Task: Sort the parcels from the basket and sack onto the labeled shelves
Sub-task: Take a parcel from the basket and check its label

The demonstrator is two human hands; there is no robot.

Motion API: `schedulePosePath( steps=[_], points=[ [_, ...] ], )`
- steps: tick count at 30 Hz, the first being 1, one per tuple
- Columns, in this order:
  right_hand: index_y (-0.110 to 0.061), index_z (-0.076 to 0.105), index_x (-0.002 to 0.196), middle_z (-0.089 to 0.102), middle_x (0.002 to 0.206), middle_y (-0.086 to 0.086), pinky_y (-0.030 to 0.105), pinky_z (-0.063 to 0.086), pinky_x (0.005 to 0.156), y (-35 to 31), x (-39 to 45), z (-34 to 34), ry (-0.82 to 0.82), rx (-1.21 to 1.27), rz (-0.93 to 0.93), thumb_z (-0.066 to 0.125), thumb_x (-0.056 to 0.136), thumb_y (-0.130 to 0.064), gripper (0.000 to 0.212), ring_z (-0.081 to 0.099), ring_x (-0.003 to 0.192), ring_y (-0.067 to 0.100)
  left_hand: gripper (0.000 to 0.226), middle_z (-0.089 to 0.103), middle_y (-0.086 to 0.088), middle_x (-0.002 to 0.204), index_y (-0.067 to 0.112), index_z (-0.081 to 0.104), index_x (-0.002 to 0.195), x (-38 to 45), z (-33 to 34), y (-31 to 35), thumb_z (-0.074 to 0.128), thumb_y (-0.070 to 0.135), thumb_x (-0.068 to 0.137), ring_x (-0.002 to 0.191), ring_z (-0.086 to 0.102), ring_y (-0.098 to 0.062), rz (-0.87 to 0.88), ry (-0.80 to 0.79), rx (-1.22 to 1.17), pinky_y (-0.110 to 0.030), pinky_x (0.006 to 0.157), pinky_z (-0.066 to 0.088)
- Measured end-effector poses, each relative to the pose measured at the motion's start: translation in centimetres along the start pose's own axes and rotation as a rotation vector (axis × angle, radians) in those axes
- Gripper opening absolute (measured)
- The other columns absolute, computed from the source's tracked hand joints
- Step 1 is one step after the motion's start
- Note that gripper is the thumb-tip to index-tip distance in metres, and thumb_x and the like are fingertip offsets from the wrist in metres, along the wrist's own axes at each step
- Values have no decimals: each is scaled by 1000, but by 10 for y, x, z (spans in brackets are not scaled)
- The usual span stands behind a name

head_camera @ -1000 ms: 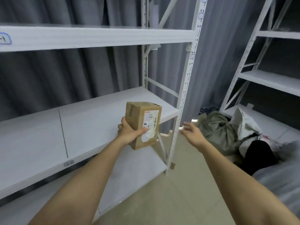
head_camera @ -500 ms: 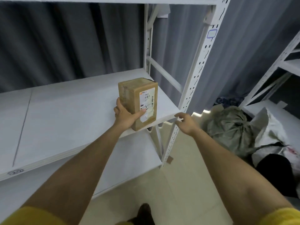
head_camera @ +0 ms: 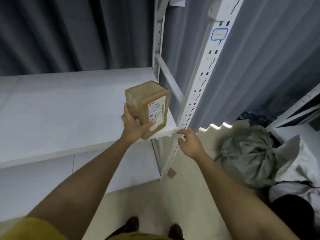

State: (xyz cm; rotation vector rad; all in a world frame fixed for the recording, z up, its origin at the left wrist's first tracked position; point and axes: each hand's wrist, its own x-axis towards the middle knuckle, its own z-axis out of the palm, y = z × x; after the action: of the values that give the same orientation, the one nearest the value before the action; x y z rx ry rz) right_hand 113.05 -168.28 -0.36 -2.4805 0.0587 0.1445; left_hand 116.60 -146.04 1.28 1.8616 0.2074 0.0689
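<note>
Leftmost, item 1: white shelf point(head_camera: 60, 108), a broad board running from 9 o'clock toward centre, with a lower board beneath it at 8 o'clock. Grey curtain point(head_camera: 69, 32) hangs behind, filling 10 to 12 o'clock.

Item 2: left hand point(head_camera: 134, 126), just left of centre. Fingers wrap the left side of the parcel and the thumb crosses its front face; a firm grasp.

Item 3: parcel point(head_camera: 149, 104), a brown cardboard box with a white printed label on its front. Upright, slightly tilted, at the right end of the shelf near the front edge. Whether its base rests on the board cannot be told.

Item 4: shelf upright point(head_camera: 197, 94), a white perforated post slanting from 1 o'clock down to centre, bearing a blue-outlined label point(head_camera: 219, 34) near its top.

Item 5: right hand point(head_camera: 189, 142), just right of centre. Fingers loosely bent, fingertips touching the post where the shelf corner meets it; nothing held.

Item 6: grey-green sack point(head_camera: 245, 156), tied at the top, on the floor at 3 o'clock.

Item 7: white bag point(head_camera: 297, 170), lying against the sack at 4 o'clock, beside a second shelving unit point(head_camera: 297, 108).
</note>
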Motion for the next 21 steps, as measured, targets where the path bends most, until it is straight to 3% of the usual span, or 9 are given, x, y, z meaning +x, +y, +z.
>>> schedulePosePath(
  steps=[3, 6, 9, 12, 17, 19, 21],
  points=[
    [-10, 62, 125, 54, 131, 12, 18, 35, 85, 17, 7, -7, -37, -16, -78, 53, 93, -9, 32, 57, 98, 21, 134, 28, -8, 145, 27, 9, 148, -5, 25, -5, 85, 68, 46, 132, 39, -20, -5, 44, 40, -47, 103, 45],
    [-10, 60, 127, 54, 132, 11, 25, 41, 92, 26, 12, -8, -55, 10, -129, 51, 95, -9, 34, 58, 109, 24, 124, 9, -12, 154, 20, -7, 152, -23, 43, 14, 81, 47, 70, 138, 26, -23, -48, 19, 101, -39, 113, 29],
    [-13, 57, 130, 53, 131, 9, 31, 45, 92, 26, 9, 3, -76, 37, -162, 52, 96, -15, 34, 58, 110, 25, 117, -9, -10, 158, 14, -16, 151, -36, 51, 12, 74, 40, 81, 146, 14, -28, -130, -14, 162, -38, 114, 22],
    [-13, 45, 139, 47, 134, 11, 37, 44, 97, 14, 3, 25, -66, 92, -163, 60, 94, -28, 50, 51, 119, 29, 94, 2, -13, 158, 7, 3, 152, -58, 46, 4, 67, 30, 88, 145, 15, -24, -134, -30, 267, -30, 111, 22],
    [-18, 1, 156, 17, 153, 12, 47, 34, 110, -35, -1, 59, 27, 358, 14, 79, 77, -43, 113, 26, 139, 34, 46, 36, -14, 146, 10, 44, 139, -86, 17, -20, 55, 21, 96, 129, 42, -25, -135, 21, 400, -24, 103, 32],
    [-17, -7, 156, 4, 159, 11, 46, 27, 113, -54, 0, 69, 63, 328, 44, 81, 73, -48, 125, 17, 142, 33, 35, 42, -13, 141, 11, 53, 131, -92, 7, -25, 50, 17, 97, 116, 53, -24, -153, 35, 399, -25, 97, 39],
    [-15, -8, 155, 3, 160, 13, 46, 25, 113, -68, 6, 78, 122, 307, 92, 81, 72, -51, 127, 17, 142, 36, 31, 44, -11, 137, 11, 57, 127, -93, -2, -27, 48, 15, 97, 108, 58, -23, -151, 44, 407, -25, 95, 42]
  ],
)
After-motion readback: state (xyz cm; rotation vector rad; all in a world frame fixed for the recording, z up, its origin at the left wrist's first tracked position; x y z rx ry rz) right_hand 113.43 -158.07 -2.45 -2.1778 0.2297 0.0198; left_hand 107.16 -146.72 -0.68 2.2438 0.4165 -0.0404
